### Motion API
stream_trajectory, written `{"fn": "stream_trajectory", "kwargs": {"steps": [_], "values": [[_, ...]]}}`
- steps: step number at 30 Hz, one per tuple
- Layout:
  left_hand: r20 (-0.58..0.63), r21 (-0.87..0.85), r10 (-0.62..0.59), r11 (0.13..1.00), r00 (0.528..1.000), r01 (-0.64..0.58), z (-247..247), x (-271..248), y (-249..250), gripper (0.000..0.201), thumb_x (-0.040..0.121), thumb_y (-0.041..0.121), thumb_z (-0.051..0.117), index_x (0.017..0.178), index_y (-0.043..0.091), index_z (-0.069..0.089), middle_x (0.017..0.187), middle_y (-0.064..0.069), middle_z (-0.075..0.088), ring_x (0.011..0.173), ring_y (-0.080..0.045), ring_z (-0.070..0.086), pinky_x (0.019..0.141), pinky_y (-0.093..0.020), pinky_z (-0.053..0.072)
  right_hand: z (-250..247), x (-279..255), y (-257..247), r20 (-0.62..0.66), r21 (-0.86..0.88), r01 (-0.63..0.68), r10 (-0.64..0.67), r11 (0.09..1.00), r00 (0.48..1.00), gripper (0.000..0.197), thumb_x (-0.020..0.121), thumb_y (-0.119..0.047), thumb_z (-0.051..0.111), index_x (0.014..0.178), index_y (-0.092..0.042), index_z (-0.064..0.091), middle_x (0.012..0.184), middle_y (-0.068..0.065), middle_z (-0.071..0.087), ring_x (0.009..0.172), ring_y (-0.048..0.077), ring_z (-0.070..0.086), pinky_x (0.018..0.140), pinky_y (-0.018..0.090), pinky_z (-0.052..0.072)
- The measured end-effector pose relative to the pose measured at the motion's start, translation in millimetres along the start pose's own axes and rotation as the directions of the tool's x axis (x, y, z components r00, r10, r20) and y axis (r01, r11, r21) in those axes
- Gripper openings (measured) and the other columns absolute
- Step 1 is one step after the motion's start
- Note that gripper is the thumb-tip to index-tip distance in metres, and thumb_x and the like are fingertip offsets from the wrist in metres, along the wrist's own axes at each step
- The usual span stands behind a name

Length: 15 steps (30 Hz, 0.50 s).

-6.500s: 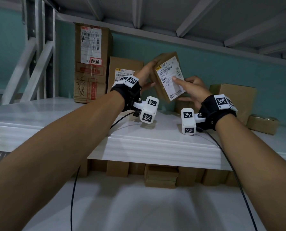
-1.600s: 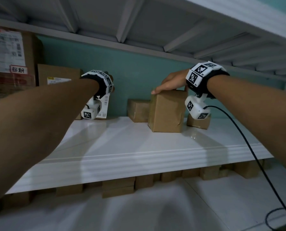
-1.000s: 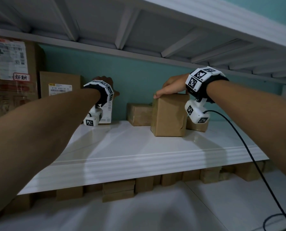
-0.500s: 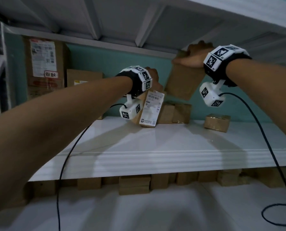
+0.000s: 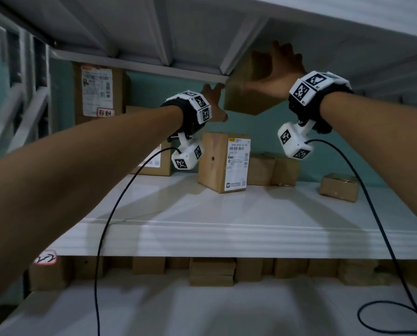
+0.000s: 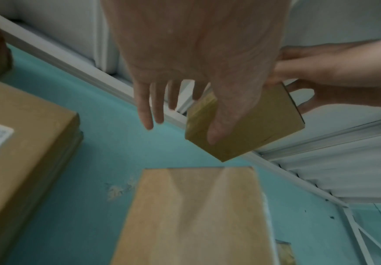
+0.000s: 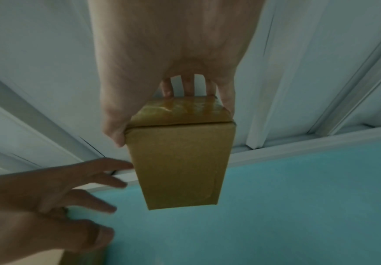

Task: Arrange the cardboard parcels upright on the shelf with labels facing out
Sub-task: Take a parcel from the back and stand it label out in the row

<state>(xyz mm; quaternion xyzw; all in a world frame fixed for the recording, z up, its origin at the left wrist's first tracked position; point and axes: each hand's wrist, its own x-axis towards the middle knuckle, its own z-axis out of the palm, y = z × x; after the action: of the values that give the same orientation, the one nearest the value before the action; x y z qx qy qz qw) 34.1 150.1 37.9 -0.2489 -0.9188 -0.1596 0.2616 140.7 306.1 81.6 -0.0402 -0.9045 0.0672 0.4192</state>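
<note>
My right hand (image 5: 269, 69) grips a plain brown parcel (image 5: 248, 98) by one end and holds it up close under the upper shelf. In the right wrist view the thumb and fingers (image 7: 114, 132) clasp the parcel's (image 7: 180, 161) taped end; no label shows on it. My left hand (image 5: 214, 95) is open, fingers spread, right beside the parcel's left side; whether it touches I cannot tell. In the left wrist view the thumb lies in front of that parcel (image 6: 264, 129). Below, a labelled parcel (image 5: 223, 163) stands upright on the white shelf (image 5: 202, 236), label facing out.
A tall labelled parcel (image 5: 97, 93) stands at the far left, with another labelled one (image 5: 154, 163) beside it. Two small plain parcels (image 5: 273, 169) sit at the back and a flat one (image 5: 338, 187) at the right. Several boxes line the shelf below. Wrist cables hang down.
My left hand has let go of the labelled parcel, which now stands on the shelf, and has risen to the plain parcel. The right hand has lifted that parcel higher.
</note>
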Motion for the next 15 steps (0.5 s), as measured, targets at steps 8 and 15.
{"fn": "stream_trajectory", "kwargs": {"steps": [8,15], "values": [[-0.196,-0.070,0.072,0.994,0.978,-0.087,-29.9,-1.3,-26.2,0.119,0.065,0.027,0.085,0.153,0.018,0.005,0.153,-0.016,0.025,0.134,-0.040,0.037,0.108,-0.048,0.036,16.5,0.9,-39.9,0.035,0.348,0.050,-0.066,0.936,0.997,0.089,0.068,-0.062,0.072,0.140,-0.025,0.035,0.140,0.007,0.040,0.127,0.028,0.046,0.095,0.032,0.043],[-0.228,0.049,-0.090,0.993,0.970,0.103,-41.5,-15.5,-64.1,0.108,0.051,0.033,0.086,0.141,0.022,0.026,0.132,-0.013,0.044,0.119,-0.043,0.048,0.093,-0.052,0.046,39.1,-0.6,-51.4,0.384,0.243,-0.106,0.004,0.964,0.923,0.157,0.028,-0.095,0.063,0.155,-0.023,0.005,0.161,0.004,0.019,0.146,0.028,0.026,0.114,0.050,0.031]]}}
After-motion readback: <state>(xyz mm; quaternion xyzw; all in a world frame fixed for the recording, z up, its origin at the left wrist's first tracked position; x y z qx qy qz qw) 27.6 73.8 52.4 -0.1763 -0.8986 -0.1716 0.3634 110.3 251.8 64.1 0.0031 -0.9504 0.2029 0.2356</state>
